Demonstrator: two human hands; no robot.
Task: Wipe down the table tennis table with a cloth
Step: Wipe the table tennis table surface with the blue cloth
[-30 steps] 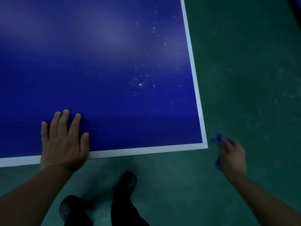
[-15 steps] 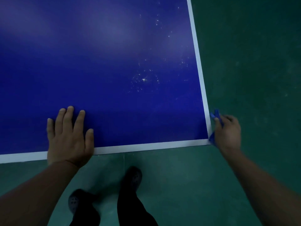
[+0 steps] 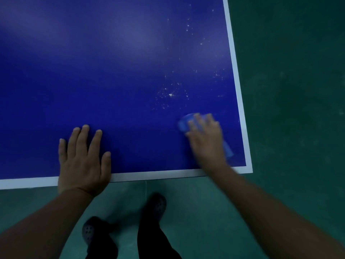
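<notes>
Where the smooth, matte blue bench [image 3: 112, 71] filled the upper and left parts of the frame, a flat white border line [image 3: 158, 175] ran along its near edge and up its right side, meeting in a square corner at the lower right. A faint sheen lay across the blue surface near the top. A scatter of fine white specks [image 3: 170, 94] dotted the surface right of centre, thickest in one small cluster and thinning upward toward the right edge.

The left hand [image 3: 84, 161] lay flat on the bench at the lower left of centre, fingers straight and slightly spread, its heel over the white border. The right hand [image 3: 205, 141], blurred, pressed down on a soft, crumpled blue cloth [image 3: 183, 123], its fingers extended over the fabric; how tightly they gripped it could not be told. The cloth showed as a rounded bunch beyond the fingertips and as a loose tail at the lower right of the hand, near the bench's corner. It sat just below the speck cluster and well apart from the left hand.

Below the bench, a dull green floor [image 3: 289, 90] showed mottled patches, with two dark perforated shoes [image 3: 158, 206] and dark trouser legs at the bottom centre.
</notes>
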